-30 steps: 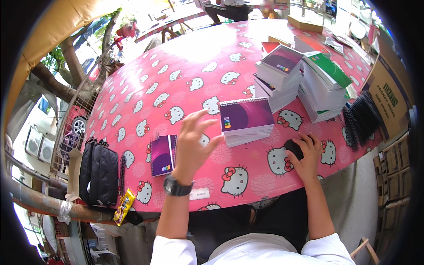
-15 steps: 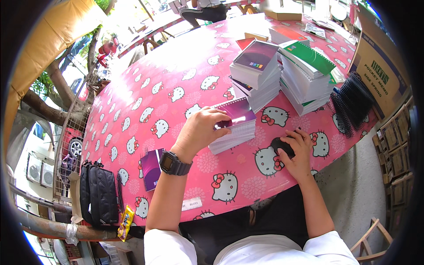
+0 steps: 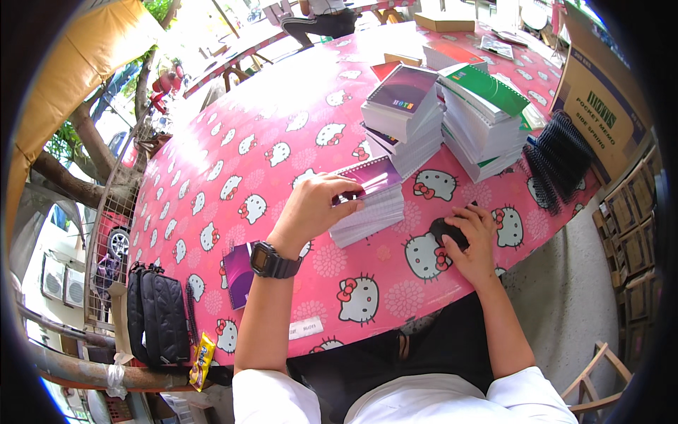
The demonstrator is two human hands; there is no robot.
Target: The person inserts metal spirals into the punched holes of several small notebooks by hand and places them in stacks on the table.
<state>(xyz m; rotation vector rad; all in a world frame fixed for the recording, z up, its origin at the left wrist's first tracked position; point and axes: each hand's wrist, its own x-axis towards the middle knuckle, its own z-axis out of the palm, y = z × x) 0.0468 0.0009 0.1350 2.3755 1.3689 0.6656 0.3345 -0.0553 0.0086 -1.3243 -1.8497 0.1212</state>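
My left hand (image 3: 318, 203), a dark digital watch on its wrist, is closed at the left side of a short stack of notepads (image 3: 367, 218). Its thumb and fingers pinch the edge of the top purple-covered notepad (image 3: 371, 174), whose holes run along the far edge. To the right, my right hand (image 3: 472, 244) curls over a black rounded object (image 3: 449, 234) resting on the table; my fingers cover part of it, and its kind is unclear. Behind the short stack stand a taller purple-covered stack (image 3: 404, 99) and a green-covered stack (image 3: 484, 106).
Black spiral coils (image 3: 558, 162) lie at the right beside a cardboard box (image 3: 600, 106). A purple notebook (image 3: 240, 275), a black bag (image 3: 159, 314) and a yellow snack packet (image 3: 203, 360) are at the left. The pink patterned table (image 3: 268, 212) ends near my waist. Someone sits far off.
The whole view has shifted slightly. My left hand stays at the notepad stack, its fingers a little changed in position; my right hand remains on the black object.
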